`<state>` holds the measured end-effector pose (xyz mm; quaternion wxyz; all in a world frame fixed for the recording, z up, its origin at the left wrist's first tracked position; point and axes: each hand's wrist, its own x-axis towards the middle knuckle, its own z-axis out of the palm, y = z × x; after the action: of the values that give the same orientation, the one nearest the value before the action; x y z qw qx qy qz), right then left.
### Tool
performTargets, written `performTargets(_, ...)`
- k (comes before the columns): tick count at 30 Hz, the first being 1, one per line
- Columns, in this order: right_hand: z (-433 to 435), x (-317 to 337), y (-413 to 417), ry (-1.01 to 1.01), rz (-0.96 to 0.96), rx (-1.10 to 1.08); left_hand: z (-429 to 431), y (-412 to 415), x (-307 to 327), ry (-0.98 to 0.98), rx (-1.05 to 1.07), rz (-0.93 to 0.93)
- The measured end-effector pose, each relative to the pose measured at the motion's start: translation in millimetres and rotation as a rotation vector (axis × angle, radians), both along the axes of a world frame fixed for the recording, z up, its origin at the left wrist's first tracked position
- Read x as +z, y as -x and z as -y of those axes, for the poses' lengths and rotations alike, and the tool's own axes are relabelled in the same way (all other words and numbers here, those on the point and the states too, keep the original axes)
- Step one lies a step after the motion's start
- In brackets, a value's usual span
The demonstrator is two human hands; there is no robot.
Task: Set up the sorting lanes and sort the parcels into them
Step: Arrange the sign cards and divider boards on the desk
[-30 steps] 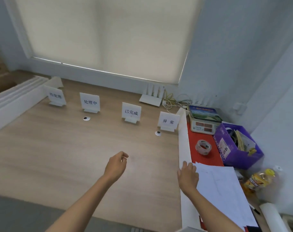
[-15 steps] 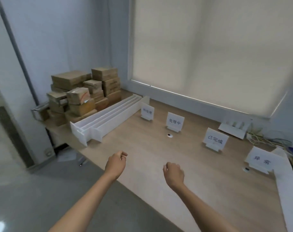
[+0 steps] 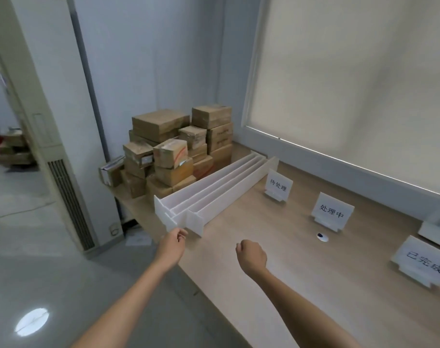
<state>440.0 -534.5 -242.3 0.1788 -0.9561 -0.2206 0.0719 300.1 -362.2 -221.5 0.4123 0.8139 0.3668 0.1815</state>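
Left hand (image 3: 172,243): grip loosely curled, empty, held just beside the near end of the long white plastic lane dividers (image 3: 213,188).
Right hand (image 3: 251,254): fisted, empty, above the light wooden worktop (image 3: 301,285).
Brown cardboard parcels (image 3: 178,146): stacked at the far left corner, behind the dividers.

Probably a parcel-sorting office: stacked cardboard parcels (image 3: 181,149), labelled sign stands (image 3: 278,188), wooden worktable (image 3: 301,285).

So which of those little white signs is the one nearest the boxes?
Start at the pile of brown boxes in the corner of the table. Follow the long white dividers beside them to their far end; the sign stands just right of there. It reads 待处理 and, unlike the next sign, has no small disc in front.
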Motion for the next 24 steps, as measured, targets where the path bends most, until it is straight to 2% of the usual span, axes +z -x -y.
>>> performTargets(10,-156,-8,-109,-0.055,-0.155,-0.09,-140,-118,15,-0.028,-0.077,-0.056)
performTargets(18,-236,-23,-174,-0.103,-0.324,-0.242,-211,-218,5,-0.011,-0.261,-0.07)
performTargets(24,-279,-40,-218,-0.053,-0.445,-0.376,-253,-295,-14,-0.011,-0.388,-0.119)
